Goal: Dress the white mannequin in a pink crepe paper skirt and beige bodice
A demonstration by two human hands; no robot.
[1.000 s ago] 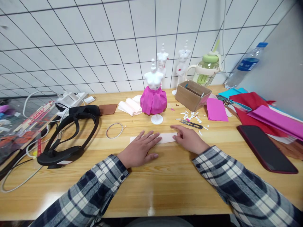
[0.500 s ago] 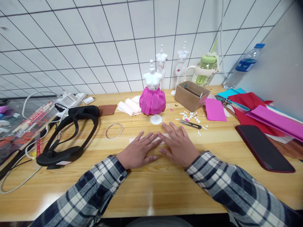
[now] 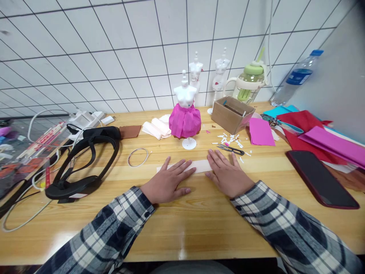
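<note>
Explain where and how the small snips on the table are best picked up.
Grip the snips by the black handle, probably coming from the right with the right hand, the nearer one. They lie flat, handle toward the right and narrow blades pointing left, beside white scraps, so this side should keep clear of the tips.

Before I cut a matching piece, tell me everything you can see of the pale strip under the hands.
The pale strip is long, narrow and plain, off-white with a pinkish tint. It looks thin, perhaps paper or light fabric. It lies flat on the wooden table, running left to right before the pink-skirted dress form. The left hand rests over its left part, that end peeking out; the right hand hides its right end. The middle shows between them.
</note>
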